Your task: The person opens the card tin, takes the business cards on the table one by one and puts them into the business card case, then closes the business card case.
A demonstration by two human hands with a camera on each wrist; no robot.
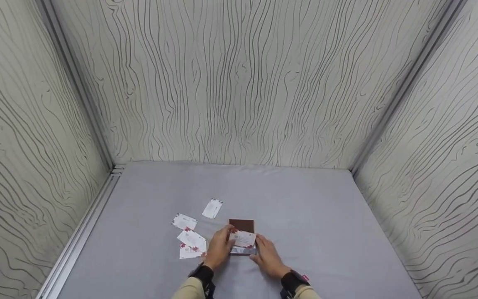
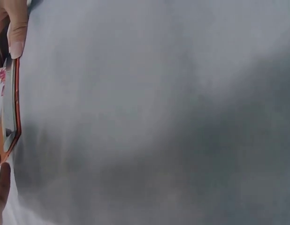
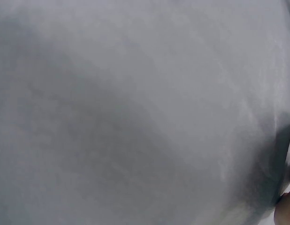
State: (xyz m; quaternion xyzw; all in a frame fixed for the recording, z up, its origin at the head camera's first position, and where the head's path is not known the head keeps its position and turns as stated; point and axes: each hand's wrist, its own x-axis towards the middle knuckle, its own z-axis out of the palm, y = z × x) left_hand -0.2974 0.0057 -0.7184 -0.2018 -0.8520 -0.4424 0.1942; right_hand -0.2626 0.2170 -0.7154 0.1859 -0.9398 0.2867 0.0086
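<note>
A brown card holder lies unfolded on the grey cloth, with a clear plastic pocket at its near end. Across its middle is a white business card with red flowers at its corners. My left hand pinches the card at its left end, the thumb near the printed face. At the other side my right hand grips the holder's right edge, fingers by the card's right end. In the left wrist view, the card holder shows edge-on. How far the card sits in the pocket cannot be told.
Left of my hands, several loose cards lie on the cloth: one plain-bordered card farther off, another card nearer, and overlapping red-flowered cards. Wood-grain patterned walls enclose the table at the back and sides.
</note>
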